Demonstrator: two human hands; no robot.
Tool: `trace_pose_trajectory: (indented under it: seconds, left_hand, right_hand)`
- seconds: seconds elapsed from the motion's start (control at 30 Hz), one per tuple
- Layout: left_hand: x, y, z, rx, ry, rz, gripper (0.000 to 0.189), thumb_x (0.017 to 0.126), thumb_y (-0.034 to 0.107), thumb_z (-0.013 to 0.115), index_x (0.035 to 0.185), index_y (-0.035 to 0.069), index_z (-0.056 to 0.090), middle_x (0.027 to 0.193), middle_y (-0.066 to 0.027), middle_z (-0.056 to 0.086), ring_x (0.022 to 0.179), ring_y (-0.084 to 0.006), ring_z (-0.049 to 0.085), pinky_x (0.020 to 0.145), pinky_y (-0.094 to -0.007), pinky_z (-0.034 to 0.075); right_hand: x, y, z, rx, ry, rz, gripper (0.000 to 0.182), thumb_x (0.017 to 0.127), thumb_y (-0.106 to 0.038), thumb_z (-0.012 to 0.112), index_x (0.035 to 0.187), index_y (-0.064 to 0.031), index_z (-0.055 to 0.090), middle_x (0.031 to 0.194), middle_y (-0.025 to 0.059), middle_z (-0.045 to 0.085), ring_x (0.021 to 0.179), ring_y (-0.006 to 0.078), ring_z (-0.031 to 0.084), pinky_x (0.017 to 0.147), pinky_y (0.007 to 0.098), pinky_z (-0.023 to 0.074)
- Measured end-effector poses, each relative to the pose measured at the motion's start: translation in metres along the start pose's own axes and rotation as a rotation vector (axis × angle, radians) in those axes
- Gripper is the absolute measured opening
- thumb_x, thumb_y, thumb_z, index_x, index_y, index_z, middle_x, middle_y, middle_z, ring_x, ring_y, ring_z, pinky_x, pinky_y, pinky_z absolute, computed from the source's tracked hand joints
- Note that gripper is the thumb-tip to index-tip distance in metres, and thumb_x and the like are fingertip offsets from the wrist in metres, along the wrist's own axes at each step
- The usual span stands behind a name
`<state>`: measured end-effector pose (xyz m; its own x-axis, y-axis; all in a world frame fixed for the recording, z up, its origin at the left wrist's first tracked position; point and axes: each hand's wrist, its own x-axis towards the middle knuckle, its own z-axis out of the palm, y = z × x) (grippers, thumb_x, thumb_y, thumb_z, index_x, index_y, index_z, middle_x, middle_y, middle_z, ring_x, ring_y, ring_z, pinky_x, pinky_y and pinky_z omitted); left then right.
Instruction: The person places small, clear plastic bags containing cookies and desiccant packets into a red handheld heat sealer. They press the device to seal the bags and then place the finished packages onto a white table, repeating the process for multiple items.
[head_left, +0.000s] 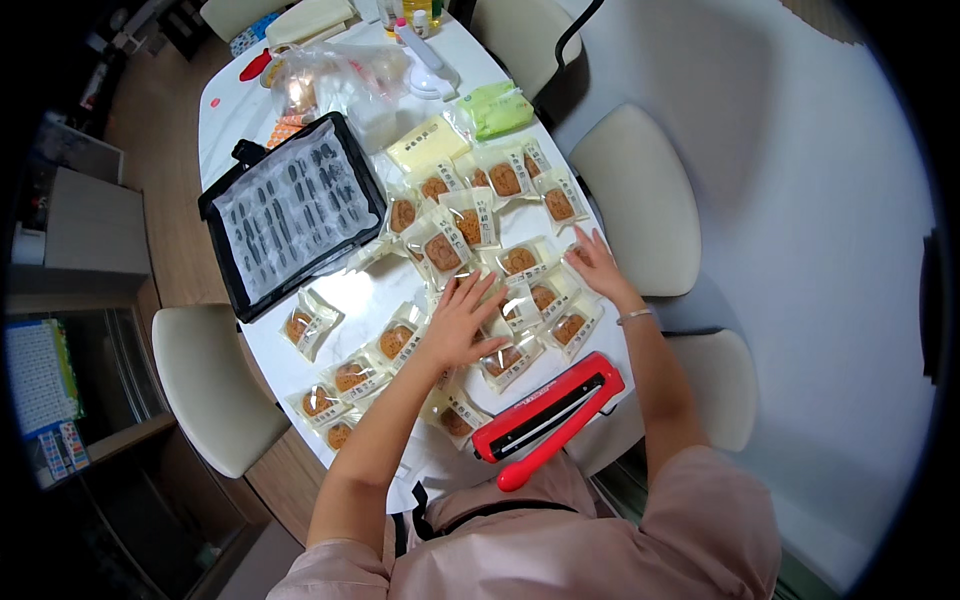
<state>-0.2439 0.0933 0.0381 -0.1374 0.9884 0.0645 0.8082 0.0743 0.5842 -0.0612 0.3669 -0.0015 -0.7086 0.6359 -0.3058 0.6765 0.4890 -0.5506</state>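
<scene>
Many clear-and-cream plastic packets, each with a round brown cookie inside, lie scattered and overlapping on the table. My left hand (466, 319) is spread flat over the middle of them, fingers apart, touching the packets beneath. At the right edge of the table, my right hand (600, 270) rests on a cookie packet (579, 253); whether its fingers pinch the packet is hidden. Between my hands are a packet (519, 261) and others that overlap below it. A red bag sealer (547, 405) sits near me with its arm raised at an angle.
A black baking tray (225, 259) lined with stained paper lies at the left. Behind the packets are a cream stack of bags (426, 144), a green wipes pack (495, 111), a plastic bag (337, 71) and a white handheld device (427, 79). Chairs (637, 202) flank the white table (225, 97).
</scene>
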Motion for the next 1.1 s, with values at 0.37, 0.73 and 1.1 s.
trace_pose_trajectory:
  seconds: [0.37, 0.73, 1.1]
  left_hand:
    - [0.018, 0.003, 0.04, 0.177, -0.111, -0.012, 0.078, 0.079, 0.063, 0.054, 0.144, 0.024, 0.037, 0.154, -0.0078, 0.025, 0.142, -0.0302, 0.022, 0.114, -0.0561, 0.008]
    - [-0.059, 0.01, -0.024, 0.032, 0.158, -0.328, 0.067, 0.083, 0.047, 0.062, 0.14, 0.019, 0.043, 0.149, -0.0075, 0.036, 0.141, -0.0297, 0.026, 0.112, -0.0577, 0.011]
    - [-0.217, 0.019, -0.027, 0.147, 0.444, -0.774, 0.049, 0.082, 0.027, 0.068, 0.126, 0.012, 0.055, 0.14, -0.0094, 0.045, 0.137, -0.0314, 0.032, 0.11, -0.0585, 0.015]
  right_hand:
    - [-0.035, -0.009, 0.043, -0.162, -0.052, -0.029, 0.07, 0.081, -0.054, 0.064, 0.143, -0.0368, 0.036, 0.156, 0.017, 0.004, 0.139, 0.047, 0.009, 0.107, 0.0607, 0.0249]
    - [-0.033, -0.071, -0.001, -0.386, 0.017, -0.07, 0.061, 0.086, -0.046, 0.061, 0.137, -0.0162, 0.047, 0.152, 0.014, 0.026, 0.141, 0.0339, 0.021, 0.103, 0.0695, 0.0191]
    - [-0.011, -0.185, 0.029, -0.438, -0.269, -0.118, 0.071, 0.079, -0.057, 0.064, 0.124, -0.003, 0.052, 0.117, 0.0157, 0.06, 0.106, 0.0282, 0.06, 0.098, 0.0565, 0.0371]
